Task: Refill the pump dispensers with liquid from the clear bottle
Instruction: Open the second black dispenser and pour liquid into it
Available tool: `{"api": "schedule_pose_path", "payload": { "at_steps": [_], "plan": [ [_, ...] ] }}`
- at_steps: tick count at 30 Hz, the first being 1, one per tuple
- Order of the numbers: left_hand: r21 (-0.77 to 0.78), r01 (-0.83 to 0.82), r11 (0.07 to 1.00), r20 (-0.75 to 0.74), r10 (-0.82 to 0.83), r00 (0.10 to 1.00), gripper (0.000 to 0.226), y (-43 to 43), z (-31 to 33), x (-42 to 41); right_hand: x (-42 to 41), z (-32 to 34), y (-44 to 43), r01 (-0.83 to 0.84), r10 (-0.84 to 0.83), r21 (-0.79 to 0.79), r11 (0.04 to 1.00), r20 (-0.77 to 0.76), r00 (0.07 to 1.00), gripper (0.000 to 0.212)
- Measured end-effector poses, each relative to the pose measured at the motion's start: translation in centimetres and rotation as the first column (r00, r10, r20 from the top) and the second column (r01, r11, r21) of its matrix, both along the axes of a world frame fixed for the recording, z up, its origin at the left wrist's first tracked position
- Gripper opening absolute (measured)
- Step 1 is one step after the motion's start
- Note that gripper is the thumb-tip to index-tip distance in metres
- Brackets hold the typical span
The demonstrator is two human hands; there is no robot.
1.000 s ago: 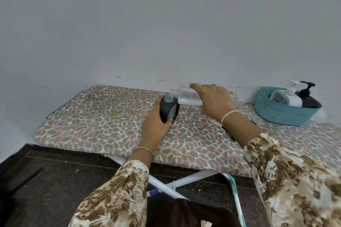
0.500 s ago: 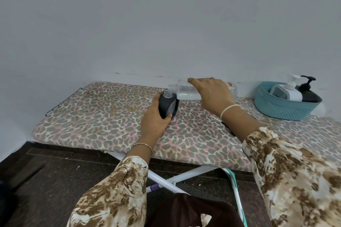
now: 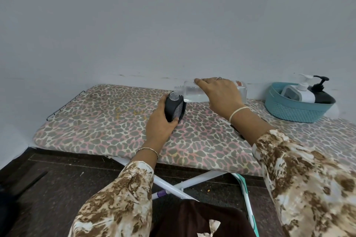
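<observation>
— From the head camera: the left hand (image 3: 159,121) is wrapped round the dark dispenser (image 3: 174,107) on the ironing board (image 3: 96,121), and the right hand (image 3: 221,94) clasps the clear bottle (image 3: 194,92) lying nearly level, its mouth just above the open neck.

— Risky?

— I'd say so; a small neck, so a wobble could spill onto the cover.

— Anything in the way?

— No. The basket (image 3: 289,111) with two pump bottles (image 3: 308,94) sits well apart.

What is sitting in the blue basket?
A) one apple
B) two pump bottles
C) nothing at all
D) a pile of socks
B: the blue basket at the right end of the board holds a white pump bottle and a black pump bottle.
</observation>
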State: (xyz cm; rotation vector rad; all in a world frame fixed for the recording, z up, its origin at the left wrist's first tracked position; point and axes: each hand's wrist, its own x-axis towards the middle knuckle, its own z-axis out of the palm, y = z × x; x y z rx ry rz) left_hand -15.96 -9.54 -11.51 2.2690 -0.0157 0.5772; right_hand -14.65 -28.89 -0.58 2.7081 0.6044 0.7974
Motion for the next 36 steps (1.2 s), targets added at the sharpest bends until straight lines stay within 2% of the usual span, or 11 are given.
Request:
{"api": "schedule_pose_path", "payload": {
  "at_steps": [36],
  "plan": [
    [-0.034, 0.121, 0.992, -0.012, -0.121, 0.993, 0.091, 0.82, 0.13, 0.30, 0.09, -0.54, -0.24, -0.014, 0.014, -0.012, 1.000, -0.018, 1.000, 0.069]
  ]
}}
